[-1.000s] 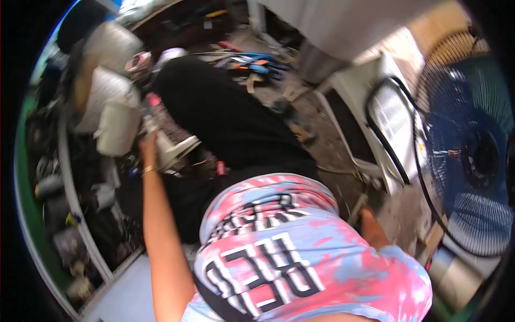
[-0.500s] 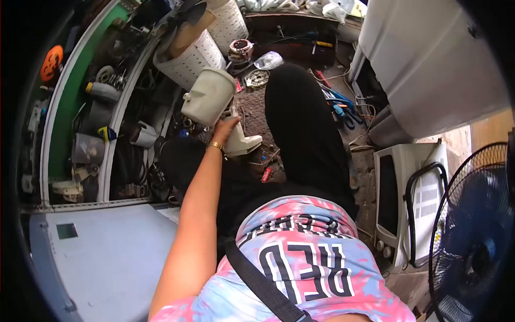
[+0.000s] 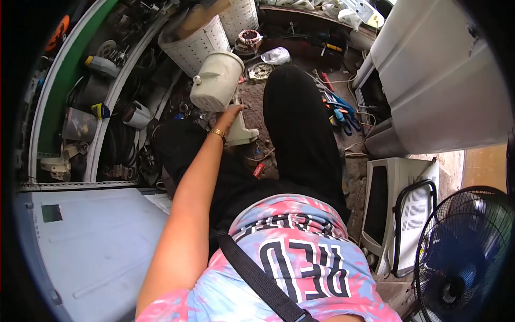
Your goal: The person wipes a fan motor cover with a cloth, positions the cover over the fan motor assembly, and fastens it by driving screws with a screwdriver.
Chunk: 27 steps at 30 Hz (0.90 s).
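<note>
My left hand (image 3: 229,119), with a gold band at the wrist, is closed on the narrow lower part of an off-white plastic appliance housing (image 3: 217,80). Its upper part is a round, tub-like shell with a small knob on the side, tilted toward the upper right. Below the hand the housing widens into a foot (image 3: 241,137) close to the ground between my legs. My fingertips are partly hidden behind the plastic. My right hand is out of view.
White perforated baskets (image 3: 196,48), a copper-wound motor stator (image 3: 249,37) and a round metal plate (image 3: 261,71) lie ahead. Hand tools (image 3: 340,110) are beside my raised knee. Shelves of parts stand left; a microwave oven (image 3: 399,188) and a fan (image 3: 453,284) stand right.
The camera view has shifted and turned slightly. My left hand keeps the same hold, and the housing's foot looks turned a little.
</note>
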{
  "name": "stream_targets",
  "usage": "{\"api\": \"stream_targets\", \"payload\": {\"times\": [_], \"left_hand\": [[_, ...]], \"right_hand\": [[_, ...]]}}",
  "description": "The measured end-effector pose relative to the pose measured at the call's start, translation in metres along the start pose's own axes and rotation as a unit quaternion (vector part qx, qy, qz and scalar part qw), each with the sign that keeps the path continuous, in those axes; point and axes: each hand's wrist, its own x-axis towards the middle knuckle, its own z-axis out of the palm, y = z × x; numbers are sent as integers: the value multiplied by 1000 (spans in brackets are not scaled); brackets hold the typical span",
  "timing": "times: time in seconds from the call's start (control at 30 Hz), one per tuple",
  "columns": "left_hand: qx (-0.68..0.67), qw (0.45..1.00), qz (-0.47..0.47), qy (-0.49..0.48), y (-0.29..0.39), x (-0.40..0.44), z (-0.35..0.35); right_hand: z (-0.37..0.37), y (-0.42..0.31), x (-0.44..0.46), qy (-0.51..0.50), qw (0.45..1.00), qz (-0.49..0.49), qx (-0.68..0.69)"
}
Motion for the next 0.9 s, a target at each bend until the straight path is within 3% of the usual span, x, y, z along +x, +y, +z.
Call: {"api": "stream_targets", "payload": {"times": [0.13,0.23,0.33,0.47,0.57,0.7,0.9], "left_hand": [[-22,998,49,25,-41,34,1],[-10,988,122,90,-12,-13,10],[105,960,203,162,-23,-3,9],[80,983,135,97,-11,-15,1],[75,985,106,114,-4,-25,3],[54,981,134,128,-1,-28,9],[205,940,223,157,-32,-10,20]], "right_hand": [[-9,-11,-2,-5,1000,3,-15],[-13,-15,-3,-11,999,1,-32],[-16,-21,-2,-15,999,-5,-46],[-22,-27,1,-10,999,-17,-46],[-20,-31,0,-14,999,-20,-39],[-16,-36,4,-21,998,-19,-49],[-44,-80,17,-78,982,-26,-172]]}}
